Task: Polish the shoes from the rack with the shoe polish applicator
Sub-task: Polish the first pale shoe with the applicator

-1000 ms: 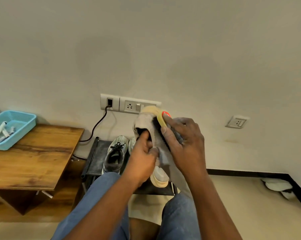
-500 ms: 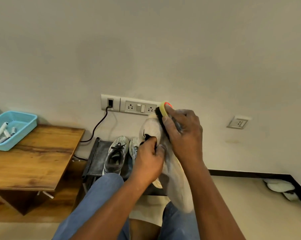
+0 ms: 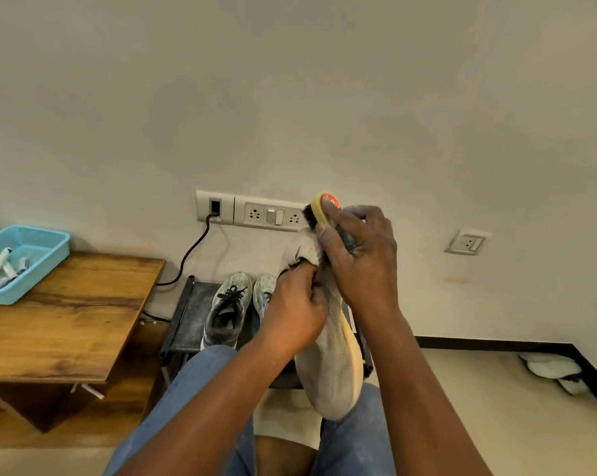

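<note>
Left hand point(image 3: 295, 312) is gripping the soft beige shoe point(image 3: 329, 365) at its collar, above the rack point(image 3: 183, 317). Right hand point(image 3: 358, 255) is holding the applicator point(image 3: 319, 209) at the heel. Shoe looks light, floppy; collar grip suits.

beige shoe point(image 3: 328, 365), yellow applicator point(image 3: 319, 209), blue basket point(image 3: 49, 259)
</note>
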